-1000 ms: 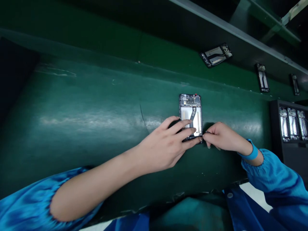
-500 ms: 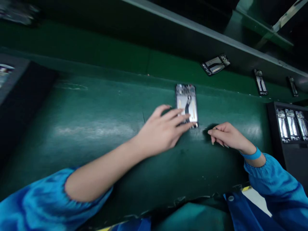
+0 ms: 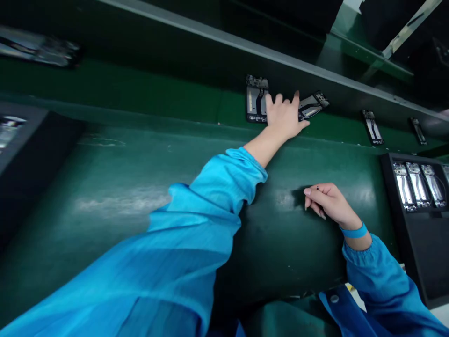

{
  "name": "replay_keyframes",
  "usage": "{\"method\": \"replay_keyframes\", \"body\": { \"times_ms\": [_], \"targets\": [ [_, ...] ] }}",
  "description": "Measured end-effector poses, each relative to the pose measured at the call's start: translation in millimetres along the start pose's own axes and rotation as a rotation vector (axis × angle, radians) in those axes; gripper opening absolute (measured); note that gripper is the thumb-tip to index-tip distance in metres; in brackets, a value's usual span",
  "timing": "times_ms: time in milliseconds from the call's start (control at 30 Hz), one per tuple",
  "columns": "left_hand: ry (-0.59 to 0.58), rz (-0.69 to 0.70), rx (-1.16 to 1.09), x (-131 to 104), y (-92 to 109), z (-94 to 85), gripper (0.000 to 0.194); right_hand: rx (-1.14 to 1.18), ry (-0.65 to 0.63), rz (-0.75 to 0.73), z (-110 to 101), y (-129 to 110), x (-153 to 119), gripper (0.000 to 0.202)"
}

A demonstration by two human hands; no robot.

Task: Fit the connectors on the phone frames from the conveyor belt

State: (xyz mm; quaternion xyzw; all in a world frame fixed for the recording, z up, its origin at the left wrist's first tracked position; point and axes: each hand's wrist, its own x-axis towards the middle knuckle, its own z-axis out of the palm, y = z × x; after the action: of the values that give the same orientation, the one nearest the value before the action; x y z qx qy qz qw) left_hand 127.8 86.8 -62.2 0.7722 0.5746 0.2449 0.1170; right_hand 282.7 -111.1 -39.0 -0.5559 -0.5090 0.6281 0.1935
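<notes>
My left hand (image 3: 285,114) reaches far forward onto the back strip of the green bench, fingers spread. It lies between an upright phone chassis (image 3: 257,99) on its left and a tilted chassis (image 3: 312,105) on its right, covering an edge of each. Both show silver inner plates with a dark ribbon cable. My right hand (image 3: 324,200) hovers over the bench nearer to me, fingers closed in a pinch. A tiny dark tip shows above its fingers; the rest of that item is hidden.
More phone chassis lie along the back strip, at the right (image 3: 372,127), the far right (image 3: 418,131) and the far left (image 3: 38,47). A black tray (image 3: 421,243) with several phone parts stands at the right. Another dark tray (image 3: 38,154) is at the left. A raised ledge (image 3: 224,38) runs behind.
The phone chassis that lay mid-bench under my left hand now lies on the back strip. My left hand has moved forward with its fingers spread. My right hand stays closed in nearly the same place.
</notes>
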Motion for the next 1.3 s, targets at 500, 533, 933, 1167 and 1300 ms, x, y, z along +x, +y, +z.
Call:
{"method": "replay_keyframes", "body": {
  "times_ms": [500, 533, 933, 1167, 1300],
  "targets": [
    [-0.317, 0.405, 0.207, -198, 6, -94.6, 0.067, -0.255, 0.434, -0.147, -20, 3, 4, 0.040],
    [-0.318, 0.509, 0.138, -204, 6, -91.3, 0.055, -0.276, 0.412, -0.159, -20, 3, 3, 0.040],
    [-0.156, 0.291, 0.075, -209, -7, -66.8, 0.037, -0.549, 0.293, -0.175, -6, -7, -13, 0.025],
    [-0.160, 0.358, -0.092, -208, -5, -70.8, 0.028, -0.930, 0.113, -0.049, 27, -19, -16, 0.036],
    [-0.215, 0.382, -0.100, -207, -10, -76.3, 0.029, -0.935, 0.093, -0.024, 28, -22, -16, 0.034]
  ]
}}
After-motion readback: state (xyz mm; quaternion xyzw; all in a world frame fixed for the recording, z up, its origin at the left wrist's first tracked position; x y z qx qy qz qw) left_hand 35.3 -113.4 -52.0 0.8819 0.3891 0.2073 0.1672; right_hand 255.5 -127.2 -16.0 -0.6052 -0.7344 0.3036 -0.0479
